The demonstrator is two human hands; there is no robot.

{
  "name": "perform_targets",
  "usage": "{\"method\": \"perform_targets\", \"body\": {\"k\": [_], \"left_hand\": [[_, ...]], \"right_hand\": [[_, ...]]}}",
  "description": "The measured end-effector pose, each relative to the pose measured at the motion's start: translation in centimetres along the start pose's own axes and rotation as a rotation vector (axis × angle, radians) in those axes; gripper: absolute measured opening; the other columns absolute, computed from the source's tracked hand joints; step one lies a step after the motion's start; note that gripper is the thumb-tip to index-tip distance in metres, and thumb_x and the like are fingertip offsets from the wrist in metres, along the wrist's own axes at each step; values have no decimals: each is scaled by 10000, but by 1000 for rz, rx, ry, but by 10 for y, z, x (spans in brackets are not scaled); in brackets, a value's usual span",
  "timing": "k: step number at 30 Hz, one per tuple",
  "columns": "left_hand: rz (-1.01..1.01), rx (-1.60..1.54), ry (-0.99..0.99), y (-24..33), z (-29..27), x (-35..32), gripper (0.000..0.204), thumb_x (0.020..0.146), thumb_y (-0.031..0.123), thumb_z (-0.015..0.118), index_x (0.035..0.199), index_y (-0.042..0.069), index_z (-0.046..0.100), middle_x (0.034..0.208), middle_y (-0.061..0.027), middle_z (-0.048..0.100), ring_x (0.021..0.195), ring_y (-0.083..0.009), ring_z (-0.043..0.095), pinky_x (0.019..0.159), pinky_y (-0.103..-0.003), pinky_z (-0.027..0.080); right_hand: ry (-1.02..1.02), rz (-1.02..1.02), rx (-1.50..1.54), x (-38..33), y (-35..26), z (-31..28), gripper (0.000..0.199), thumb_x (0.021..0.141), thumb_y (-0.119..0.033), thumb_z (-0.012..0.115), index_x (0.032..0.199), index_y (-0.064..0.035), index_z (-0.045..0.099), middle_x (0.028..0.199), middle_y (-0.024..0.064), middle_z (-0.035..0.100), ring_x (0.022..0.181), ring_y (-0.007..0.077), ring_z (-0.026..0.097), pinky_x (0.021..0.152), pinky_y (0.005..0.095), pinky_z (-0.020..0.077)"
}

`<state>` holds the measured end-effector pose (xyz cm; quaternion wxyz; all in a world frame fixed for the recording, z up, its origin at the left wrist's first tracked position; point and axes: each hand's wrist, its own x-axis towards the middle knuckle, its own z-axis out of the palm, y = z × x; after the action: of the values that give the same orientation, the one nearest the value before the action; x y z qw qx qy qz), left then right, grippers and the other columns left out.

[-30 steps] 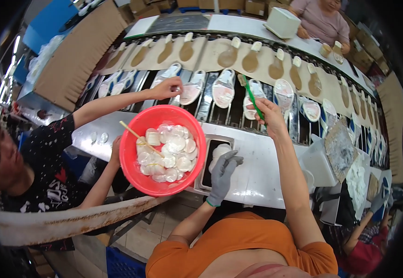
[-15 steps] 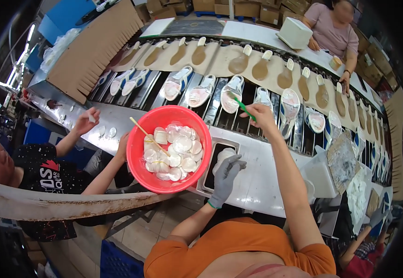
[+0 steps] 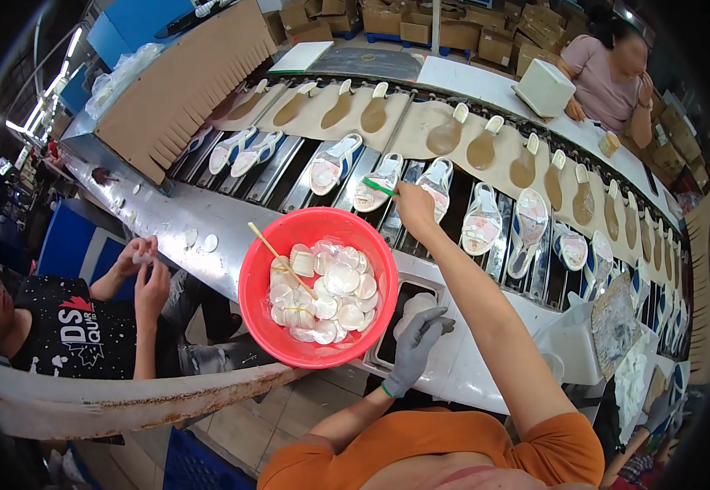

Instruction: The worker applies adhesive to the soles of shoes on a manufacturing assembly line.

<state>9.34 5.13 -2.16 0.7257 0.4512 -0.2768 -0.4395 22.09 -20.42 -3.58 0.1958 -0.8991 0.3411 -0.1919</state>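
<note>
My bare right hand (image 3: 416, 206) grips a green-handled brush (image 3: 381, 188) in the upper middle. Its tip is on the underside of a white-and-blue sandal (image 3: 375, 202), which lies on the roller conveyor. My left hand (image 3: 418, 347), in a grey glove, hovers low with its fingers stretched out. Right beside it, partly covered, a white pad (image 3: 417, 306) lies over a dark tray (image 3: 387, 339). To the left stands a red basin (image 3: 253, 294) holding many white round pads (image 3: 342, 279) and a thin stick (image 3: 277, 251).
More sandals (image 3: 481, 222) line the conveyor, with tan soles (image 3: 442, 137) on a cloth belt behind. A co-worker (image 3: 69, 327) sits at left, another person (image 3: 608, 82) at the back right. A white container (image 3: 571, 343) and a cardboard barrier (image 3: 179, 90) flank the metal table.
My right hand has moved the brush left from one sandal to its neighbour. The left co-worker's hand has left the basin and met the other. The far person has raised a hand. The view has shifted.
</note>
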Motion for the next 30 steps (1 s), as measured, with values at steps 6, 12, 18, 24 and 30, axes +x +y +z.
{"method": "perform_targets", "body": {"k": [6, 12, 18, 24, 30], "left_hand": [[25, 19, 20, 2, 2, 1, 310, 1007, 59, 488, 1289, -54, 549, 1075, -144, 682, 1016, -206, 674, 942, -343, 530], [40, 66, 47, 4, 6, 1, 313, 1008, 68, 476, 1282, -59, 557, 1067, -155, 690, 994, -211, 680, 933, -347, 534], [-7, 12, 46, 3, 9, 0, 317, 1018, 80, 501, 1305, -47, 546, 1106, -134, 682, 1044, -190, 654, 974, -331, 514], [38, 101, 22, -1, 8, 1, 324, 1028, 125, 481, 1304, -36, 537, 1107, -154, 674, 1024, -213, 661, 951, -359, 526], [44, 138, 41, -4, 9, 1, 332, 1032, 159, 490, 1302, -28, 540, 1112, -150, 674, 1020, -215, 663, 946, -363, 526]], "right_hand": [[-62, -85, -18, -22, -9, 0, 142, 840, -166, 690, 915, -53, 734, 817, 170, 708, 785, 368, 687, 715, 471, 529], [-350, 305, 854, -33, -4, -32, 224, 912, -182, 642, 934, 9, 757, 793, 77, 748, 589, 76, 597, 486, 229, 447], [-212, 440, 1169, -93, 59, -109, 240, 989, -210, 595, 1039, -13, 722, 881, 66, 752, 588, 43, 525, 484, 192, 375], [161, 343, 403, -158, 112, -140, 175, 846, -168, 713, 911, -11, 757, 767, 116, 732, 658, 194, 673, 563, 348, 488], [199, 353, 65, -168, 111, -129, 149, 852, -174, 702, 884, -30, 724, 818, 145, 716, 780, 353, 690, 686, 463, 514]]}}
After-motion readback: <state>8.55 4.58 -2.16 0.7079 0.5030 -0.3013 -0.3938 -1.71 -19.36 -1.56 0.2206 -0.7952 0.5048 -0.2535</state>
